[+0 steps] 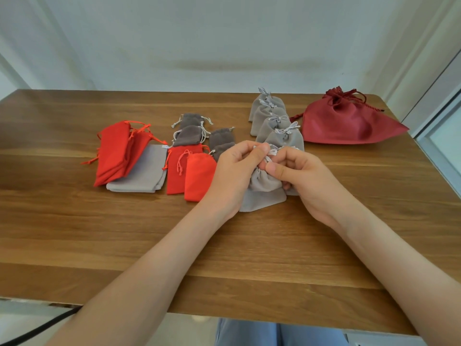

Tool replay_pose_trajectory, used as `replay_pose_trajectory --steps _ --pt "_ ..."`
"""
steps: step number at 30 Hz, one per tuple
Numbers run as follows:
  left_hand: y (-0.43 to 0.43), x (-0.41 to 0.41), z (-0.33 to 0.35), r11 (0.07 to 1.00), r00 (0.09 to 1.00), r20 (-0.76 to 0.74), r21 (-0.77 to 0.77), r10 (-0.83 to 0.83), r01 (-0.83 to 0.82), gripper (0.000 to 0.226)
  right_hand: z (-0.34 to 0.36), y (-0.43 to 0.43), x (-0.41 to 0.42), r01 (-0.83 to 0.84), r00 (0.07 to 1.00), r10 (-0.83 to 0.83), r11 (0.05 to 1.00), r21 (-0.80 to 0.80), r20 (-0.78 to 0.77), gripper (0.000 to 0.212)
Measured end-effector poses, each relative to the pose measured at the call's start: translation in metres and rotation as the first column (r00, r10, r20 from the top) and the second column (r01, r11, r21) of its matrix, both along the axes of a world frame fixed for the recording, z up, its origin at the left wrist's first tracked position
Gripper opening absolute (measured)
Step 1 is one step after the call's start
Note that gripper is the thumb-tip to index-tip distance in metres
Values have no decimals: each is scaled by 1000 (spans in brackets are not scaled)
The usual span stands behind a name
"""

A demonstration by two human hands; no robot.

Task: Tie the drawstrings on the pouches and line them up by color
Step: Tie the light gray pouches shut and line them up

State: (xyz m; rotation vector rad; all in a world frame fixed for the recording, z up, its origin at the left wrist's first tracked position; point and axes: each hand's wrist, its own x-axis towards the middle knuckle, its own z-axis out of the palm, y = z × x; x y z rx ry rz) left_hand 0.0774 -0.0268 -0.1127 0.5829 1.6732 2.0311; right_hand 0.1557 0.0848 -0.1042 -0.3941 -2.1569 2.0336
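Pouch of light grey cloth lies on the table, its drawstring pinched by both the left hand and right hand.

Wooden table with drawstring pouches

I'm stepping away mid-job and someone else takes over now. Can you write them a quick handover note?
Left hand and right hand both pinch the drawstring of a light grey pouch.
Done: tied light grey row behind it; dark red bag tied, far right.
To do: finish this knot, then the red pouches, dark grey pouches and flat grey pouch heaped at left.
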Motion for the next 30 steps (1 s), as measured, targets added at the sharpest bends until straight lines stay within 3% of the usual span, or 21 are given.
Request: replay_pose_trajectory --steps 7,11,17,24,28,30 --pt "-3 -2 6 994 993 79 66 -90 85 33 -1 5 -1 -113 993 111 985 -126 -26 10" --pt "-7 -9 9 981 966 177 54 -191 184 19 -2 9 -2 -117 993 115 951 -285 -24 9" --pt "-15 -15 10 977 981 -17 -103 -192 189 10 0 10 -1 -112 992 125 934 -339 18 20" --pt "-17 -14 11 977 981 -123 -169 -148 127 8 -1 5 -3 -10 998 17 994 -109 66 25" --pt "-12 -12 4 969 954 -292 -247 -68 -7 7 -1 3 -2 44 999 -44 999 10 15 6" --pt "-10 -11 0 952 918 -397 -289 -23 -101 7 -1 1 -2 87 996 -87 996 29 0 7"
